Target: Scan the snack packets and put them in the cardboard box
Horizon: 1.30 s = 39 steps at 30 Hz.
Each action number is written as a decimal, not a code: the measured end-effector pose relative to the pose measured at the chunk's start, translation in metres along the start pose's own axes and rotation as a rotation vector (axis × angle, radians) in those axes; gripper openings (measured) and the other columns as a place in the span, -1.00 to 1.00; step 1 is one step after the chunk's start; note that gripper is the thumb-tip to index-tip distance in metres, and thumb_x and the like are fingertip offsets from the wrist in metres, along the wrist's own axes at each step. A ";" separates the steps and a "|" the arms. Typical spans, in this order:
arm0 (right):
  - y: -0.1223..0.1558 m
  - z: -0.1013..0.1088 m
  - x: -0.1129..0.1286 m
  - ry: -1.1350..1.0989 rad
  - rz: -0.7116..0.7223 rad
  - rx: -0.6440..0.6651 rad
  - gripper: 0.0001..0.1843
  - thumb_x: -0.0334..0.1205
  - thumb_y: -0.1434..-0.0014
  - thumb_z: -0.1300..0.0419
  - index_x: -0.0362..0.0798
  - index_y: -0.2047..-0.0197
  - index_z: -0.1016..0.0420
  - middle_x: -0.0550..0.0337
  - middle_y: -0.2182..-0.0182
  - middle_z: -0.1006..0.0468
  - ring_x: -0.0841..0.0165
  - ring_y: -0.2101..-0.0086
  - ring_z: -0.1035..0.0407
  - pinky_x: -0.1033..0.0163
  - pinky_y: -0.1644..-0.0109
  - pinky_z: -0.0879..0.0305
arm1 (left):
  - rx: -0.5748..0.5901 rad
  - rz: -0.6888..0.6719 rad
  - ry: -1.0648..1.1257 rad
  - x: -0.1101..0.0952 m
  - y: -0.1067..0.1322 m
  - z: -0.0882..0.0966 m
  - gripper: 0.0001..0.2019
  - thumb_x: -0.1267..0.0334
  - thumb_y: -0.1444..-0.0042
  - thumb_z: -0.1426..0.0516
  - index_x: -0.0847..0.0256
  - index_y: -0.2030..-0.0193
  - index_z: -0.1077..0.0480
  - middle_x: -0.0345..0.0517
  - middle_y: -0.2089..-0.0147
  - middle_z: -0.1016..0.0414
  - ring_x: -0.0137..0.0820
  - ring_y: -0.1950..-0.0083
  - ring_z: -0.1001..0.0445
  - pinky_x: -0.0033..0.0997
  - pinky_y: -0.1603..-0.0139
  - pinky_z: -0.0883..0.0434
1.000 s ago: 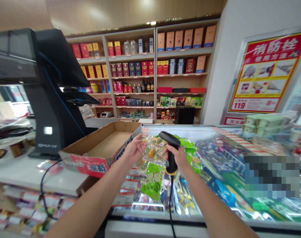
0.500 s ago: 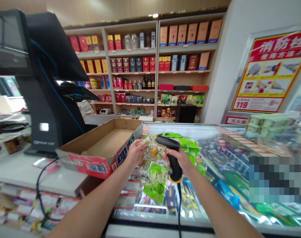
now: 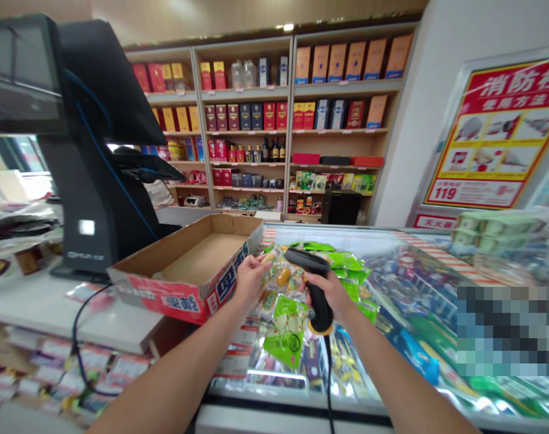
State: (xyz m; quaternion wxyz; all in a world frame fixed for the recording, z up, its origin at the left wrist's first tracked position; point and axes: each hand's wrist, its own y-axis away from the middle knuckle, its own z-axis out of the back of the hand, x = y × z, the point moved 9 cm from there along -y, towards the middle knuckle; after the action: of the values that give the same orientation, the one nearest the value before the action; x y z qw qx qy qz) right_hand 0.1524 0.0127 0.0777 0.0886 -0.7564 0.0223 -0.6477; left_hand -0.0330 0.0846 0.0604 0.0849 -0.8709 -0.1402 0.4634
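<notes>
The right hand (image 3: 332, 293) has its fingers wrapped around the grip of a black handheld barcode scanner (image 3: 318, 295), whose head points toward the left hand (image 3: 251, 277); a cord (image 3: 329, 380) runs down from the yellow ring at the scanner's base. The left hand's fingers are pinched on a small wrapped snack (image 3: 269, 258), partly hidden by them, just in front of the scanner head. Below and between the hands, loose snack packets (image 3: 282, 277) lie heaped on the glass freezer top (image 3: 369, 236), with a bright green bag (image 3: 283, 330) at the near side and more green packets (image 3: 349, 263) beyond the right hand. Left of the heap, an open cardboard box (image 3: 161, 295) with red printed sides rests on the white tabletop (image 3: 116, 316), near a black checkout terminal (image 3: 107, 205). Shelves (image 3: 245, 134) of boxed goods and bottles stand behind, and a red-and-yellow fire-hydrant poster (image 3: 498, 135) hangs at the right.
</notes>
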 end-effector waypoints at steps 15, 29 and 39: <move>0.001 -0.002 0.000 0.004 -0.001 0.029 -0.70 -0.04 0.04 -0.27 -0.12 0.59 -0.50 0.18 0.67 -0.48 0.45 0.71 -0.31 0.37 0.65 -0.23 | 0.012 0.011 0.001 -0.002 0.004 -0.005 -0.47 0.29 0.48 -0.45 0.21 0.61 -0.10 -0.10 0.28 -0.61 -0.27 0.15 -0.57 -0.23 0.05 -0.40; -0.001 0.003 0.000 -0.049 -0.002 -0.022 -0.72 -0.05 0.06 -0.29 -0.13 0.51 -0.51 0.18 0.63 -0.52 0.44 0.71 -0.32 0.35 0.65 -0.25 | -0.003 -0.016 -0.031 -0.004 0.002 -0.001 -0.53 0.33 0.45 -0.42 0.21 0.61 -0.13 -0.11 0.32 -0.59 -0.33 0.23 -0.54 -0.32 0.10 -0.37; -0.009 0.039 0.008 -0.289 0.078 -0.286 -0.70 -0.08 0.18 -0.38 -0.09 0.45 -0.45 0.24 0.64 -0.49 0.43 0.72 -0.31 0.32 0.67 -0.30 | 0.076 -0.171 -0.381 -0.015 0.002 -0.029 -0.67 0.36 0.31 -0.33 0.18 0.59 -0.19 -0.12 0.32 -0.56 -0.31 0.21 -0.48 -0.32 0.08 -0.35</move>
State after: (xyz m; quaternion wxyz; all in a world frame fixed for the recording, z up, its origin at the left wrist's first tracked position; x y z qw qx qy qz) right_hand 0.1916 0.0244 0.0814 0.0075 -0.8448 0.1303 -0.5189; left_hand -0.0164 0.0777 0.0884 0.1287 -0.7484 -0.2096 0.6159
